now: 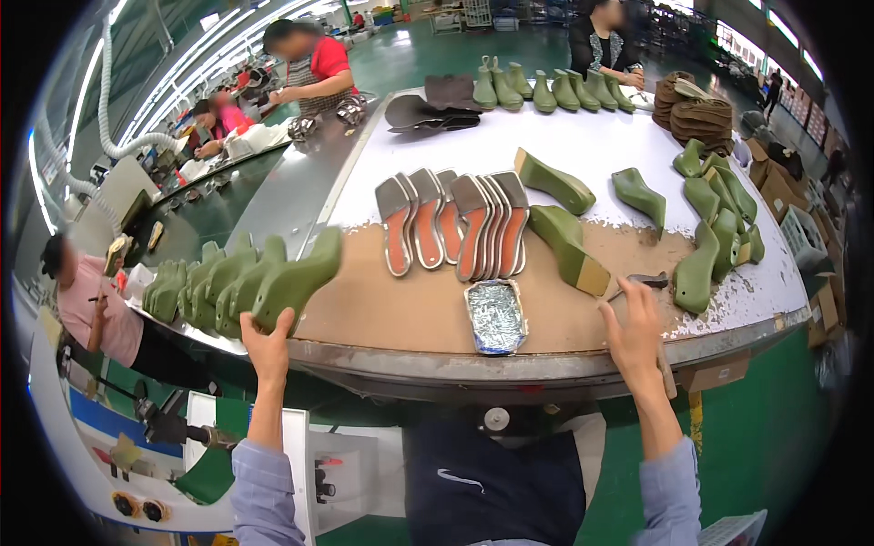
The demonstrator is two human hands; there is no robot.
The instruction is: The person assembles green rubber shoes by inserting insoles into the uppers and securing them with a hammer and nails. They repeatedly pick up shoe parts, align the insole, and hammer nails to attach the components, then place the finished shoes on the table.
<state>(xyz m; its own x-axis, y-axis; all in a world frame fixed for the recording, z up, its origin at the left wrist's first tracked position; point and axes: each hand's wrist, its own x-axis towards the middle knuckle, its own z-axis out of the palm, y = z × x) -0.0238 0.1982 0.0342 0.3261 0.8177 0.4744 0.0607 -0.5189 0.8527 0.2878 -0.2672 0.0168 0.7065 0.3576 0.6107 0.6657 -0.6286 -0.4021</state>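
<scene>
My left hand (267, 348) is closed around the toe or heel end of a green shoe last (299, 278), tilted at the end of a row of similar lasts. My right hand (634, 332) is over the table's near right edge, thumb and fingers apart, with nothing visible between them. Just beyond its fingertips lies a dark metal tool head (648, 280), and a wooden handle (666, 371) shows beside the wrist; whether they join is hidden. A green last with a tan end (569, 247) lies close to that hand. Insoles (475, 227) in grey and orange stand bunched mid-table.
A foil-lined tray (496, 317) sits near the front edge. More green lasts (696, 264) are piled at right, and others (546, 91) stand at the back beside brown stacked pieces (699, 118). Co-workers (314, 73) are at the left and far side. A machine (137, 446) stands at lower left.
</scene>
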